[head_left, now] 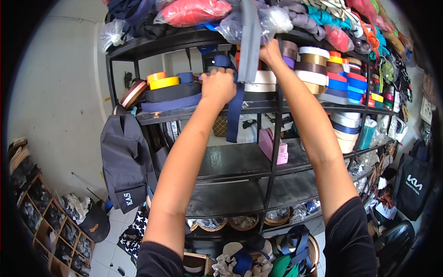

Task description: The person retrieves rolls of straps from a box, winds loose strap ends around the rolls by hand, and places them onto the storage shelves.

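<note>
My left hand (218, 86) reaches onto the upper shelf among the ribbon rolls. Its fingers are curled, and what they hold, if anything, is hidden. Beside it a navy strap (235, 117) hangs over the shelf edge, and a navy roll (222, 60) stands just behind. My right hand (270, 50) is raised higher, near the shelf above. A grey strap (249, 44) hangs down close to it, and its fingers are mostly hidden. White rolls (261, 82) lie below that hand. To the left are a yellow roll (164, 83) and wide black and navy rolls (171, 93).
The black metal rack (194, 113) spans the view. Plastic-wrapped bundles (194, 11) crowd its top. More stacked rolls (314, 69) stand right, and a pink box (272, 147) sits lower. A dark bag (124, 157) hangs at left. Baskets and coiled straps (295, 247) lie below.
</note>
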### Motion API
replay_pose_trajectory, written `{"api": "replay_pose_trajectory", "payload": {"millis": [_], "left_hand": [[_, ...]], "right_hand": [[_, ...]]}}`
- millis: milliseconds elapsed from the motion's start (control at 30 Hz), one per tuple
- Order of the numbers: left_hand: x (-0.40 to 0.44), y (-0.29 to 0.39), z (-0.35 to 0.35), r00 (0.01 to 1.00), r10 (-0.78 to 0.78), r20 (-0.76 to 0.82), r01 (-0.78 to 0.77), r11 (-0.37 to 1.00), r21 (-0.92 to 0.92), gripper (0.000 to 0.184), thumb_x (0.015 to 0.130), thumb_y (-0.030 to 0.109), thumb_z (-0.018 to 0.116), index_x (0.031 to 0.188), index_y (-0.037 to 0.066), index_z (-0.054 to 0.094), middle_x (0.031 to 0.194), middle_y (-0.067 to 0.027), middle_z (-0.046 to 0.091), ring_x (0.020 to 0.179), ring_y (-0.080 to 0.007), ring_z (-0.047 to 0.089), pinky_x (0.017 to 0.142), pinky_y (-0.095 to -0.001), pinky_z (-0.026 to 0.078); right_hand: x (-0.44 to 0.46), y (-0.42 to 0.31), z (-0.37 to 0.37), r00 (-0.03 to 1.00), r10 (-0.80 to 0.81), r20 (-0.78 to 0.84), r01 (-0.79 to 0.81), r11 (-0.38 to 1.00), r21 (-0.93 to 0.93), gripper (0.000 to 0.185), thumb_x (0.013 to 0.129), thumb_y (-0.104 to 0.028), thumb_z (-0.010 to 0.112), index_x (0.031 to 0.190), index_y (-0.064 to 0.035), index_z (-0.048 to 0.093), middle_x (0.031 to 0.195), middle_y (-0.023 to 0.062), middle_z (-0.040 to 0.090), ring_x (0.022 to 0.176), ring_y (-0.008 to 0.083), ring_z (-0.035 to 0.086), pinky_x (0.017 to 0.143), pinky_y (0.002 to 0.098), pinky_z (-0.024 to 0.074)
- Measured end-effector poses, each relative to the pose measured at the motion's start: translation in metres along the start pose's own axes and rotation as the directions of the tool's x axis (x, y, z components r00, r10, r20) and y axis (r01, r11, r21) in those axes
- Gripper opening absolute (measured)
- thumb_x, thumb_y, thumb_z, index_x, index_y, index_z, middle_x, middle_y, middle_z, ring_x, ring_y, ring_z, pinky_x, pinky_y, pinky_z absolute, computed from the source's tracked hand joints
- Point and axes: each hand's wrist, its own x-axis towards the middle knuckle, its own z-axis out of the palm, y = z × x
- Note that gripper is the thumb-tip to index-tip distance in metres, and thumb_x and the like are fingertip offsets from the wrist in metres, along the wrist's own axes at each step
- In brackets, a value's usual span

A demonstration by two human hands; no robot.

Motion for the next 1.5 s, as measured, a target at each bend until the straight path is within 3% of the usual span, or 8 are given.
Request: {"api": "replay_pose_trajectory", "payload": {"millis": [167, 267, 367, 500, 733, 1067, 1367, 1500], "left_hand": [[-0.005, -0.009, 0.007, 0.983, 0.031, -0.180, -0.062, 0.983, -0.172, 0.033, 0.078, 0.017, 0.055, 0.106, 0.000, 0.058, 0.117, -0.0177, 0.057, 0.114, -0.0333, 0.052, 0.085, -0.0517, 0.046], [-0.012, -0.026, 0.006, 0.929, 0.011, -0.369, -0.078, 0.983, -0.169, 0.031, 0.078, 0.016, 0.055, 0.104, 0.000, 0.059, 0.111, -0.0198, 0.059, 0.099, -0.0369, 0.059, 0.080, -0.0462, 0.051], [-0.020, -0.054, -0.025, 0.952, -0.090, -0.292, 0.050, 0.988, -0.144, 0.023, 0.080, 0.017, 0.054, 0.093, -0.001, 0.061, 0.093, -0.0205, 0.064, 0.074, -0.0382, 0.064, 0.071, -0.0453, 0.054], [-0.014, -0.115, -0.044, 0.910, -0.186, -0.372, 0.178, 0.982, -0.054, 0.021, 0.082, 0.019, 0.054, 0.088, 0.001, 0.063, 0.089, -0.0196, 0.064, 0.078, -0.0378, 0.064, 0.072, -0.0457, 0.053], [-0.004, -0.197, -0.052, 0.888, -0.456, -0.057, 0.455, 0.890, -0.028, 0.047, 0.081, 0.036, 0.059, 0.110, -0.001, 0.058, 0.111, -0.0256, 0.059, 0.102, -0.0408, 0.060, 0.088, -0.0466, 0.049], [0.020, -0.205, -0.047, 0.783, -0.572, 0.245, 0.599, 0.799, -0.048, 0.063, 0.079, 0.047, 0.065, 0.120, 0.000, 0.056, 0.121, -0.0243, 0.057, 0.114, -0.0358, 0.056, 0.096, -0.0406, 0.045], [0.022, -0.209, -0.035, 0.817, -0.518, 0.254, 0.554, 0.827, -0.093, 0.063, 0.071, 0.053, 0.071, 0.095, -0.006, 0.068, 0.102, -0.0274, 0.064, 0.102, -0.0353, 0.062, 0.089, -0.0378, 0.048], [0.023, -0.202, -0.036, 0.775, -0.558, 0.296, 0.604, 0.792, -0.087, 0.053, 0.072, 0.042, 0.072, 0.109, 0.003, 0.066, 0.117, -0.0214, 0.061, 0.112, -0.0316, 0.058, 0.096, -0.0373, 0.046]], "right_hand": [[0.015, 0.031, 0.031, 0.987, 0.111, -0.116, -0.102, 0.992, 0.080, 0.033, 0.075, -0.023, 0.066, 0.101, -0.0021, 0.065, 0.100, 0.0256, 0.064, 0.099, 0.0407, 0.061, 0.085, 0.0448, 0.0488], [0.046, 0.086, 0.067, 0.962, 0.213, -0.171, -0.156, 0.942, 0.296, 0.032, 0.083, -0.027, 0.058, 0.099, 0.0006, 0.064, 0.098, 0.0281, 0.063, 0.100, 0.0435, 0.059, 0.082, 0.0473, 0.0481], [0.027, 0.070, 0.046, 0.991, 0.131, 0.006, -0.130, 0.983, 0.133, 0.040, 0.085, -0.034, 0.056, 0.100, 0.0020, 0.064, 0.100, 0.0281, 0.063, 0.100, 0.0434, 0.059, 0.082, 0.0470, 0.0483], [0.014, 0.033, 0.034, 0.995, 0.019, 0.098, -0.010, 0.996, -0.088, 0.039, 0.084, -0.034, 0.056, 0.099, 0.0014, 0.064, 0.099, 0.0275, 0.064, 0.098, 0.0429, 0.060, 0.081, 0.0469, 0.0487], [0.006, 0.004, 0.028, 0.988, -0.064, 0.143, 0.099, 0.963, -0.249, 0.037, 0.084, -0.034, 0.056, 0.097, 0.0004, 0.065, 0.098, 0.0264, 0.064, 0.096, 0.0419, 0.061, 0.079, 0.0468, 0.0495], [-0.008, -0.010, 0.006, 0.991, -0.091, 0.096, 0.122, 0.910, -0.397, 0.035, 0.083, -0.033, 0.056, 0.093, -0.0011, 0.066, 0.095, 0.0248, 0.065, 0.092, 0.0405, 0.062, 0.077, 0.0465, 0.0506], [-0.009, -0.007, -0.004, 0.995, -0.078, 0.069, 0.102, 0.874, -0.476, 0.033, 0.082, -0.033, 0.057, 0.090, -0.0025, 0.067, 0.094, 0.0234, 0.066, 0.089, 0.0393, 0.064, 0.075, 0.0462, 0.0516], [-0.007, -0.012, -0.008, 0.995, -0.075, 0.064, 0.097, 0.859, -0.503, 0.032, 0.081, -0.033, 0.057, 0.089, -0.0031, 0.067, 0.093, 0.0228, 0.066, 0.087, 0.0388, 0.064, 0.074, 0.0461, 0.0521]]}}
